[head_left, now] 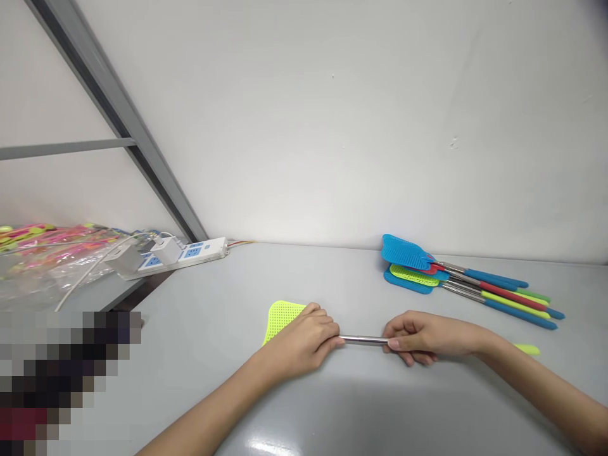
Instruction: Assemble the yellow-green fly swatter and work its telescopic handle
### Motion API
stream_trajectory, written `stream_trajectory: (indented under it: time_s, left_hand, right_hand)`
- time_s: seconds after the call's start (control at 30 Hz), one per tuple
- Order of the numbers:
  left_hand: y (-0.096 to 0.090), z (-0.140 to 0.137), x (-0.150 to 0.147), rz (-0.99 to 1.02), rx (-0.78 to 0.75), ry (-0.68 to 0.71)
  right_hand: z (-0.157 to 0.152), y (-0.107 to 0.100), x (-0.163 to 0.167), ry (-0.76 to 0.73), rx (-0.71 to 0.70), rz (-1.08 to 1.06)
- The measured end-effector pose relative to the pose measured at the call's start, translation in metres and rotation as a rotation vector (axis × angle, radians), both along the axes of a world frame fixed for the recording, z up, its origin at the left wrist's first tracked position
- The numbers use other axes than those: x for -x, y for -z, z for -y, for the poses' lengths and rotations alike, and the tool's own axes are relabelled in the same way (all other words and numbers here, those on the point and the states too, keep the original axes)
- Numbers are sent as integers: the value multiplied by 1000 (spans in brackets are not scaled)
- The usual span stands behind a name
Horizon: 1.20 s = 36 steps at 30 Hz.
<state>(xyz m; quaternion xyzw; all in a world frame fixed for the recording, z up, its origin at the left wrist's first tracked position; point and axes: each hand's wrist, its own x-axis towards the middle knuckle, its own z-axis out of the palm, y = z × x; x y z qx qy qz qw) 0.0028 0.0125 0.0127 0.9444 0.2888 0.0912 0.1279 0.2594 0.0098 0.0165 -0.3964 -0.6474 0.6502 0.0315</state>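
A fly swatter point(284, 316) with a yellow-green perforated head lies across the middle of the grey table, its metal rod running to the right. My left hand point(306, 335) is closed around the rod close to the head and covers part of that head. Farther along, my right hand point(418, 337) pinches the same rod between thumb and fingers. A yellow-green handle end point(528, 349) shows beyond my right wrist; my hand and forearm hide what lies between. Behind my right hand rests a pile of fly swatters point(408, 252) in blue, red, green and yellow-green.
A white power strip point(204, 251) with plugged-in adapters sits at the table's left back edge. Clear plastic bags point(61, 253) with colourful contents lie farther left. A grey metal frame point(118, 107) slants down by the white wall point(332, 126). A pixelated patch covers the lower left.
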Motion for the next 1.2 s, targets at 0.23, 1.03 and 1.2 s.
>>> stream_trajectory:
  time_s: [0.23,1.03,1.2]
  left_hand:
    - [0,0,1,28,37,-13]
    - [-3,11,-3,-106,87,-104]
    - [-6,14,-2,-87,198,-166]
  right_hand:
    - [-1,2,0,5,13,-10]
    - [1,1,2,-28,-72,40]
    - [3,1,6,-1,-138,71]
